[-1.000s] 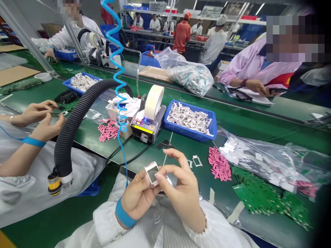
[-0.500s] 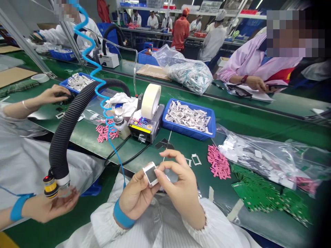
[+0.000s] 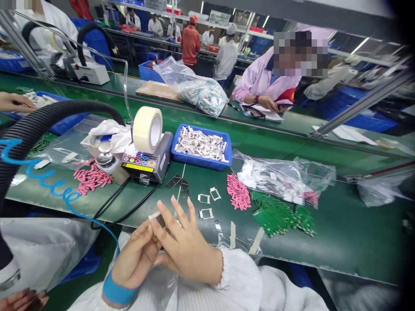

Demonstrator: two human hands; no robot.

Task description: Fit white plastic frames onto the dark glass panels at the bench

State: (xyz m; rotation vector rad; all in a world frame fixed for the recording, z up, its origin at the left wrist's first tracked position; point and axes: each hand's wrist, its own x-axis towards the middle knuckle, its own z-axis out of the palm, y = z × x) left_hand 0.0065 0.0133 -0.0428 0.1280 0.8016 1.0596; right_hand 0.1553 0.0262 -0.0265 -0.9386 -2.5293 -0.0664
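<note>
Low in the view, my left hand (image 3: 134, 255) pinches a small white-framed part (image 3: 154, 216) at its edge. My right hand (image 3: 184, 244) lies over it with fingers stretched out and spread, touching the part from the right. Most of the part is hidden behind my right hand. Just beyond my fingers, three small white frames (image 3: 206, 213) lie on the green table (image 3: 340, 229). A pile of pink strips (image 3: 238, 196) and a stack of green circuit boards (image 3: 279, 216) lie to the right of them.
A tape dispenser (image 3: 147, 151) with a white roll stands ahead, a blue tray (image 3: 202, 162) of white parts beside it. A clear bag of parts (image 3: 285, 179) lies right. A black corrugated hose (image 3: 39, 125) and blue coiled cord (image 3: 48, 183) hang left. Other people work around.
The view has swung right and down. My right hand has opened out, fingers now spread over the part instead of pinching it. The hose and cord have shifted left in the view.
</note>
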